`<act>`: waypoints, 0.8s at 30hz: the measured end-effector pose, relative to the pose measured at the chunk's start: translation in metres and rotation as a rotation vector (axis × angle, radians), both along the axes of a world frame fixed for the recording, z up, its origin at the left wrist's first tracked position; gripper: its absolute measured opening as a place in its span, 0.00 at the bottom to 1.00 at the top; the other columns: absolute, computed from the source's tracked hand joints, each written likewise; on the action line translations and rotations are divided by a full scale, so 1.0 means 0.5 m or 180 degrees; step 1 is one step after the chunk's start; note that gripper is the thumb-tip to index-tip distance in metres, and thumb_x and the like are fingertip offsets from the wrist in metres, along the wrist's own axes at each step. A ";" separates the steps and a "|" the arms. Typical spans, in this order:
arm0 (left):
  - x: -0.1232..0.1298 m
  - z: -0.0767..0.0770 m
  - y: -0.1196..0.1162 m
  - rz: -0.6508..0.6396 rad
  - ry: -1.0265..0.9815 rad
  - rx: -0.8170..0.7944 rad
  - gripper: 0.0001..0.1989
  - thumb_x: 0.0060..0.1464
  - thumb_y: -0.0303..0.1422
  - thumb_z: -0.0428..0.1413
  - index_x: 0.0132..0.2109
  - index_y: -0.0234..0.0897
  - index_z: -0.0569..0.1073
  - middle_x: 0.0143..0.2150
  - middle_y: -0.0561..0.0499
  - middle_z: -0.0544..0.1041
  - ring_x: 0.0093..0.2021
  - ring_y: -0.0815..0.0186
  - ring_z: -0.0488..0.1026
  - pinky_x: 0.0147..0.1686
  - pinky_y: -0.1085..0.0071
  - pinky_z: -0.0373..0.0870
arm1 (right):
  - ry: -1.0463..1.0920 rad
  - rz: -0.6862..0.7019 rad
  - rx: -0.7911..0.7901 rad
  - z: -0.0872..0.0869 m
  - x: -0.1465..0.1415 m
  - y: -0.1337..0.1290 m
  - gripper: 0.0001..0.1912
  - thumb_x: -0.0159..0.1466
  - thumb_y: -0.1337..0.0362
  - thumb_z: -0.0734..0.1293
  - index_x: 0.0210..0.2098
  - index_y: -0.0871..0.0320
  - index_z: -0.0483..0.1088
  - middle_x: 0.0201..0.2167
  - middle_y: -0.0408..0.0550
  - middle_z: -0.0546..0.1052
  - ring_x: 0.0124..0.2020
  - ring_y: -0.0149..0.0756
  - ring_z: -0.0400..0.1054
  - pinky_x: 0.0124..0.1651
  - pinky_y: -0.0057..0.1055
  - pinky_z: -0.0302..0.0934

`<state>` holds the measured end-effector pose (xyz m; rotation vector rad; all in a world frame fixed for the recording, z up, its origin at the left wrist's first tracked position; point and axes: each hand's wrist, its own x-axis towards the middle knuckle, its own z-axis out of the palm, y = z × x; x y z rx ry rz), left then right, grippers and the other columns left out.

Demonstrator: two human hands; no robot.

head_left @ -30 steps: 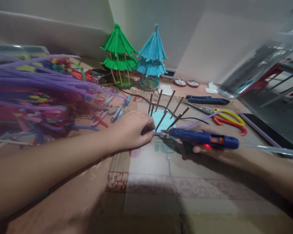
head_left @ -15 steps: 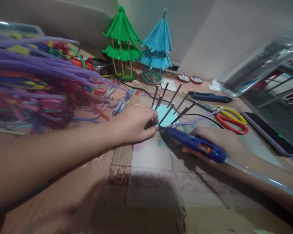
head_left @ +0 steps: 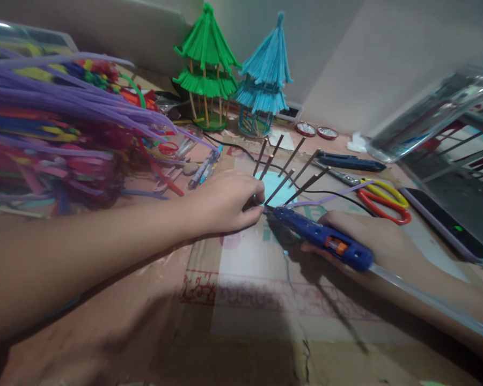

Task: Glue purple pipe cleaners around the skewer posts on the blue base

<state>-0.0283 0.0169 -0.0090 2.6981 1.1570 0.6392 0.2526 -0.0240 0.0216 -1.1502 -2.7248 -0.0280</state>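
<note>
My right hand (head_left: pixel 358 236) is wrapped round a blue hot glue gun (head_left: pixel 322 236) with a clear glue stick (head_left: pixel 418 295) sticking out of its back. Its nozzle points at the near edge of a light-blue disc (head_left: pixel 277 187), close to my left fingertips. Several thin brown sticks (head_left: pixel 280 187) stand up from the disc, leaning outward. My left hand (head_left: pixel 233 201) is closed in a pinch at the disc's near-left edge. A bit of purple shows at its fingertips, apparently the end of the purple pipe cleaner (head_left: pixel 326 199) that trails off to the right of the disc.
Green (head_left: pixel 207 69) and blue (head_left: pixel 263 75) pipe-cleaner pagodas stand at the back. A heap of purple pipe cleaners (head_left: pixel 64 102) fills the left. Scissors (head_left: pixel 386 206), a dark utility knife (head_left: pixel 350 161) and a phone (head_left: pixel 446 222) lie right; a black cable (head_left: pixel 338 194) runs behind the disc.
The view has shifted slightly, so the scene sits a little further right. Both hands keep their places at the disc, with the glue gun nozzle still by the left fingertips.
</note>
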 end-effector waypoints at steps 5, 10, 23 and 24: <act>0.001 0.001 0.001 -0.0009 0.0029 0.0029 0.08 0.58 0.35 0.56 0.38 0.36 0.77 0.31 0.49 0.77 0.36 0.59 0.73 0.38 0.64 0.64 | 0.0032 0.0048 0.0058 -0.004 0.000 0.001 0.11 0.69 0.50 0.64 0.35 0.49 0.64 0.27 0.37 0.78 0.26 0.38 0.75 0.26 0.30 0.59; 0.001 0.004 0.001 -0.0005 0.0038 0.0046 0.07 0.57 0.34 0.57 0.39 0.36 0.77 0.32 0.49 0.78 0.36 0.59 0.74 0.37 0.64 0.64 | -0.0036 -0.0001 0.0178 -0.007 0.001 0.002 0.16 0.69 0.46 0.64 0.34 0.50 0.64 0.24 0.38 0.77 0.24 0.38 0.74 0.25 0.29 0.58; 0.001 0.002 0.000 -0.0018 0.0019 0.0041 0.07 0.58 0.35 0.57 0.38 0.36 0.77 0.32 0.49 0.77 0.35 0.60 0.73 0.37 0.65 0.64 | 0.0394 0.0011 -0.0366 0.014 0.000 -0.002 0.11 0.66 0.51 0.68 0.35 0.51 0.71 0.27 0.39 0.79 0.26 0.37 0.74 0.26 0.30 0.61; 0.001 0.002 0.000 -0.0021 0.0017 0.0036 0.08 0.58 0.35 0.57 0.38 0.36 0.77 0.32 0.49 0.77 0.35 0.60 0.73 0.37 0.64 0.64 | 0.0498 -0.0032 -0.0437 0.016 0.001 -0.002 0.12 0.65 0.50 0.69 0.34 0.51 0.71 0.25 0.39 0.78 0.24 0.36 0.73 0.24 0.29 0.60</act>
